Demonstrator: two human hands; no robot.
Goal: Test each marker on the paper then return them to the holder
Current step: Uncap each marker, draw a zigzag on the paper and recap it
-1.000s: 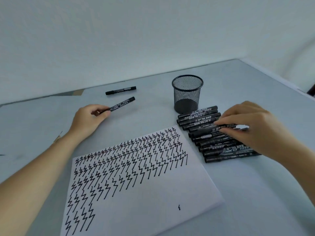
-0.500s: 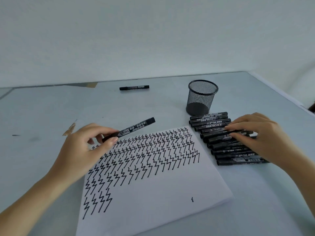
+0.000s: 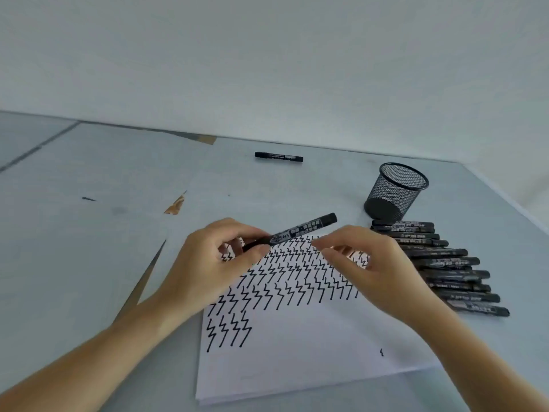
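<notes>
Head view: the left hand [image 3: 208, 263] pinches a black marker [image 3: 300, 231] by its lower end above the paper [image 3: 297, 337], its far end pointing to 2 o'clock. The right hand [image 3: 377, 269], fingers loosely spread (holding nothing), hovers just beside it. At 2 o'clock stands the mesh holder [image 3: 395, 193], a row of markers [image 3: 445, 269] below it.

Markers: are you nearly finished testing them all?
The paper already has rows of zigzags. The left hand holds a marker; the right hand reaches toward it. Left: the holder looks empty, a pile of markers beside it, one lone marker farther off.
</notes>
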